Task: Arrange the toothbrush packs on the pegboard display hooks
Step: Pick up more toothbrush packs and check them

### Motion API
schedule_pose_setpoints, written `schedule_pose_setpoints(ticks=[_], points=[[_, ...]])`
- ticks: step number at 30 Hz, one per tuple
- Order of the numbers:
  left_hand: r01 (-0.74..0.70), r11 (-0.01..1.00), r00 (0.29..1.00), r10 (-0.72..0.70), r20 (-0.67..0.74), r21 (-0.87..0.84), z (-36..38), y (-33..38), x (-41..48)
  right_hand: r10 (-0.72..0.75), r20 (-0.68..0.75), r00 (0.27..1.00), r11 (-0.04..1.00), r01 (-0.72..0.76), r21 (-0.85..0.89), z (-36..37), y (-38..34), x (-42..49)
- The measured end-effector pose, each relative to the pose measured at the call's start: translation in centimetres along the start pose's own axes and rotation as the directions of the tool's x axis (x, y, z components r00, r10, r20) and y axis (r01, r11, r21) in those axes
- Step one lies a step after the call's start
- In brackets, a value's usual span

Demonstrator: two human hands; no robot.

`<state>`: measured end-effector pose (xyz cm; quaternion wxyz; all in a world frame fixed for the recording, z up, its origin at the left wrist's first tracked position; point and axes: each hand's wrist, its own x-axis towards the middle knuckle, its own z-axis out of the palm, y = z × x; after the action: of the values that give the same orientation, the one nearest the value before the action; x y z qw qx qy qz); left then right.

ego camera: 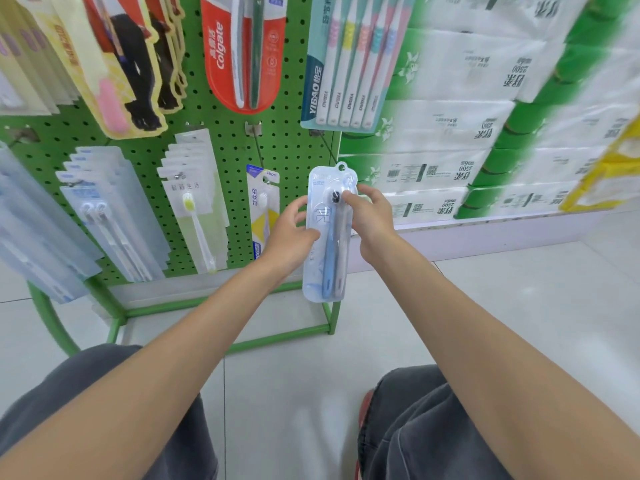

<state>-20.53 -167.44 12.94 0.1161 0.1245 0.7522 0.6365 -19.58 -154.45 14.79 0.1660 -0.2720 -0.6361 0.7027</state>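
Bare hook shaft (rightmost), 1 hung pack close left.

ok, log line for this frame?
phase: hanging | left hand: holds toothbrush pack | right hand: pinches its top | pack hole: at hook tip | threaded: cannot tell

Toothbrush pack before pegboard; tissue packs right of pegboard.

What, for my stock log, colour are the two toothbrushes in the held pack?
Blue and grey toothbrushes in the pack; head view.
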Motion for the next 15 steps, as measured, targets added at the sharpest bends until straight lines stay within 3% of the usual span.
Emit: schedule_pose_setpoints(ticks=[15], points=[[0.011, 1.0, 1.0, -0.011, 0.021, 0.017, 0.8, -1.0, 4.1, -0.116, 0.044, 0.992, 0.984, 0.121, -0.134, 1.7, 0.8, 3.9]])
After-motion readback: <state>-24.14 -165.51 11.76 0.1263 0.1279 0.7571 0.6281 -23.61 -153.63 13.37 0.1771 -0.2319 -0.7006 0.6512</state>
